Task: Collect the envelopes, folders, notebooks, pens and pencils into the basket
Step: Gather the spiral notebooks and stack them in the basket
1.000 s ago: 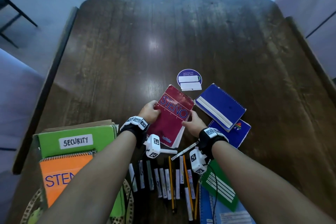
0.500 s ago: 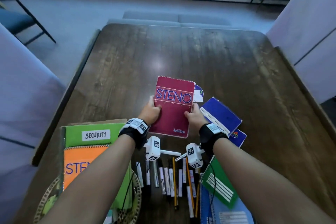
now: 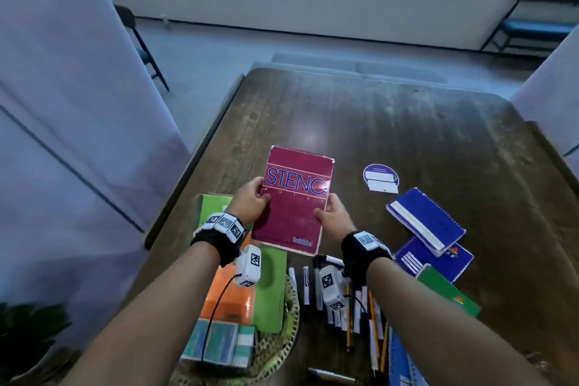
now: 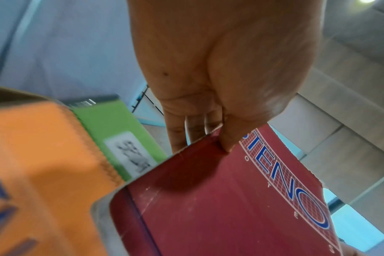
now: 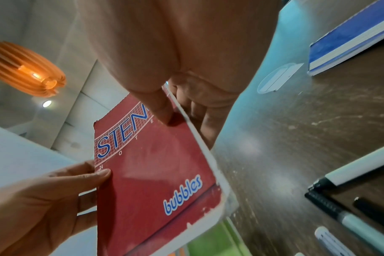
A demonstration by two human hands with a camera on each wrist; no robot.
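Note:
A red STENO notebook (image 3: 296, 200) (image 4: 230, 199) (image 5: 151, 173) is held upright above the table by both hands. My left hand (image 3: 250, 202) (image 4: 208, 135) pinches its left edge, thumb on the cover. My right hand (image 3: 333, 216) (image 5: 178, 110) pinches its right edge the same way. Below and left sits the woven basket (image 3: 286, 332), holding an orange STENO notebook (image 3: 227, 298) (image 4: 39, 173) and a green folder (image 3: 271, 285) (image 4: 112, 124). Several pens and pencils (image 3: 351, 310) lie in a row on the table near me.
Two blue notebooks (image 3: 426, 222) and a green one (image 3: 451, 294) are stacked at the right on the dark wooden table (image 3: 407, 135). A round blue sticker (image 3: 380, 178) lies behind them. Teal boxes (image 3: 219, 345) sit at the basket's near side. Grey cloth-covered furniture flanks both sides.
Both hands have lifted the red notebook off the table and carried it left, toward the basket. The head view has tilted up and turned.

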